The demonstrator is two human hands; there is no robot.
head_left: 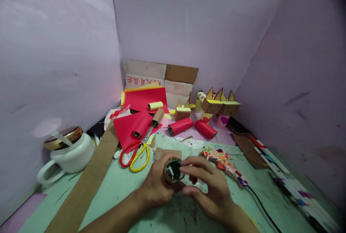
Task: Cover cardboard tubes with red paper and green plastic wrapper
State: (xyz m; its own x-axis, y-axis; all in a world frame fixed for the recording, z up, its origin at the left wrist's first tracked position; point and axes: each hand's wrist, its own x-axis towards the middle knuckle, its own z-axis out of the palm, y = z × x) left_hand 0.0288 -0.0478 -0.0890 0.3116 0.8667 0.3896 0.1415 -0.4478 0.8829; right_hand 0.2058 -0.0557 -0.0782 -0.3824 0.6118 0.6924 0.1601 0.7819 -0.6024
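Note:
Near the front middle of the table, my left hand (158,182) is wrapped round a short cardboard tube (173,170), whose dark, open end faces up toward me. My right hand (209,188) is at the tube's right side with its fingers apart and curved; its fingertips are at the rim. Scissors (139,152) with one red and one yellow handle lie just beyond my left hand. To the right of the tube lies a glue gun (225,166) with a colourful patterned cover and a black cord.
A white mug (72,153) and a long cardboard strip (92,175) are on the left. Behind lie red paper (147,97), red rolls (180,126) and cardboard animal heads (213,106). Markers (273,157) line the right side, and lilac panels (189,27) surround the table.

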